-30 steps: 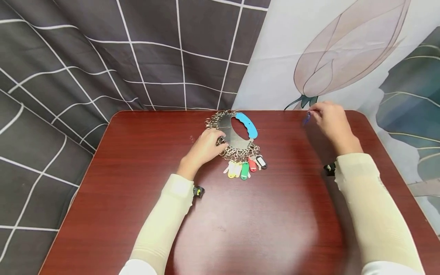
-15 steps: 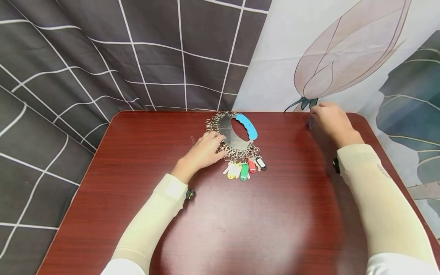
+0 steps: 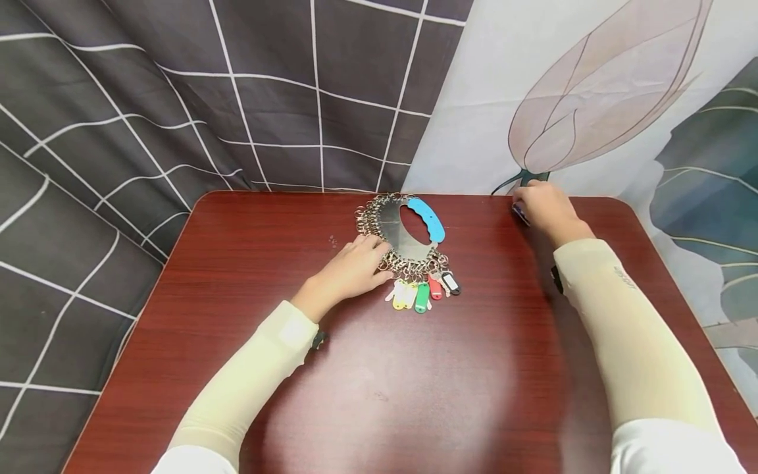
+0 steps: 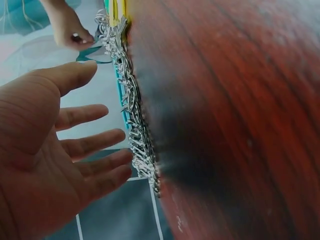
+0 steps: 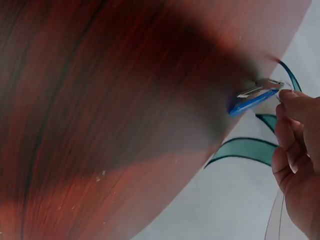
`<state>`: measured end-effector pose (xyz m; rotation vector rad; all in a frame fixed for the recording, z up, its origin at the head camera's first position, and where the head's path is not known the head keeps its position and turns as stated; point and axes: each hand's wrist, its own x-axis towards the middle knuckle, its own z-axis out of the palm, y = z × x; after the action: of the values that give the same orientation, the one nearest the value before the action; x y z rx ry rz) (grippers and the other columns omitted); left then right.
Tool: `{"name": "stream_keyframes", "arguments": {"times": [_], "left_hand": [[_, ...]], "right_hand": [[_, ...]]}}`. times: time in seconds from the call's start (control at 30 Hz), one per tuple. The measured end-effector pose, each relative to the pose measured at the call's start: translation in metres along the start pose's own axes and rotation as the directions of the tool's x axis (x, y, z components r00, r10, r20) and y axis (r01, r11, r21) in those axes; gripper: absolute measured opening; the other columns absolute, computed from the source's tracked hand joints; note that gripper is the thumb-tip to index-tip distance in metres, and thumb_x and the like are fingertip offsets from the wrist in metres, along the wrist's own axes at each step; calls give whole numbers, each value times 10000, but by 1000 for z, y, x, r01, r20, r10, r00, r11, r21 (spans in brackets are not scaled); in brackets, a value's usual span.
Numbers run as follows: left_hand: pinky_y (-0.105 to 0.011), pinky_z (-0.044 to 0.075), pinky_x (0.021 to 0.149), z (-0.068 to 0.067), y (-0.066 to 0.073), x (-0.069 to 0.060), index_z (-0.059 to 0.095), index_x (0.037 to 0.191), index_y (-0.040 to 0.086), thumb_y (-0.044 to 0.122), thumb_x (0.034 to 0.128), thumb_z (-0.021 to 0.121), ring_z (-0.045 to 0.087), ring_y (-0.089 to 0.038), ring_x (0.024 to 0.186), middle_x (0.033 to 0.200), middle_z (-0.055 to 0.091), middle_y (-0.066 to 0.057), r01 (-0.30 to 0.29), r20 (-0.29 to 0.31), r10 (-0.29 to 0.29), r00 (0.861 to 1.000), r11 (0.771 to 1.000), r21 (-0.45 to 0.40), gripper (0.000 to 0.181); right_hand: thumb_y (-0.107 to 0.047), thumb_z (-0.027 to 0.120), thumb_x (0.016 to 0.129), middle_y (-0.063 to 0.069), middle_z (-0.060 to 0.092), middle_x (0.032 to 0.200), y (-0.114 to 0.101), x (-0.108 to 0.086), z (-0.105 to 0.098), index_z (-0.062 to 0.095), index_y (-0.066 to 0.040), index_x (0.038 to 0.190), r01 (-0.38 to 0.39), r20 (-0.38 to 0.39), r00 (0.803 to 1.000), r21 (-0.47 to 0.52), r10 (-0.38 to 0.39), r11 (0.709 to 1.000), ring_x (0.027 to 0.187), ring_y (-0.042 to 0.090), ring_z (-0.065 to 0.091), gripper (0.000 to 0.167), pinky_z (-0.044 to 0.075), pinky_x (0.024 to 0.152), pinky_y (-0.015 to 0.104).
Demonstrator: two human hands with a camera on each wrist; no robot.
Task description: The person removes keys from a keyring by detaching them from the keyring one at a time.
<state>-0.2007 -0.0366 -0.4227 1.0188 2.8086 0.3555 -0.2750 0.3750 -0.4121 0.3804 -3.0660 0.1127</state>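
Note:
In the head view, a flat metal key holder (image 3: 393,227) with a blue grip (image 3: 428,220) lies at the back middle of the table, its curved edge lined with metal clips. Several keys with yellow, green (image 3: 422,298), red and black tags hang from its front edge. My left hand (image 3: 355,266) is at its front left edge, fingers loosely extended; the left wrist view shows nothing gripped in it. Near the back right, my right hand (image 3: 545,205) pinches the ring of a key with a blue tag (image 5: 252,103) between thumb and finger. The tag is at the tabletop.
The reddish-brown wooden table (image 3: 414,395) ends at a back edge close to both hands. Behind it hang a dark checked curtain (image 3: 266,99) and a white cloth with a flower print (image 3: 592,118).
My right hand has come lower and then shifted left with the blue-tagged key. The left hand has slid slightly toward the front, its fingers more spread. The key holder has stayed in place.

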Motion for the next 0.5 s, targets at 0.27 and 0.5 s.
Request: {"name": "stream_keyframes", "arguments": {"times": [0.27, 0.5], "left_hand": [[-514, 463, 1087, -3, 2, 0, 581, 1403, 76, 403, 992, 673, 535, -356, 1274, 1392, 569, -150, -53, 15, 53, 998, 998, 43, 532], [-494, 475, 1063, -1, 2, -3, 561, 1426, 101, 429, 995, 662, 522, -325, 1287, 1393, 559, -114, -28, 43, 25, 999, 998, 61, 551]], "right_hand": [[39, 518, 967, 221, 600, 977, -5, 9, 3, 683, -8, 983, -30, 69, 997, -25, 32, 999, 913, 372, 575, 172, 515, 761, 535], [32, 523, 985, 233, 671, 1048, -9, 15, 10, 735, -3, 1001, 12, 55, 998, -74, -8, 997, 983, 410, 646, 216, 554, 842, 586]]}}
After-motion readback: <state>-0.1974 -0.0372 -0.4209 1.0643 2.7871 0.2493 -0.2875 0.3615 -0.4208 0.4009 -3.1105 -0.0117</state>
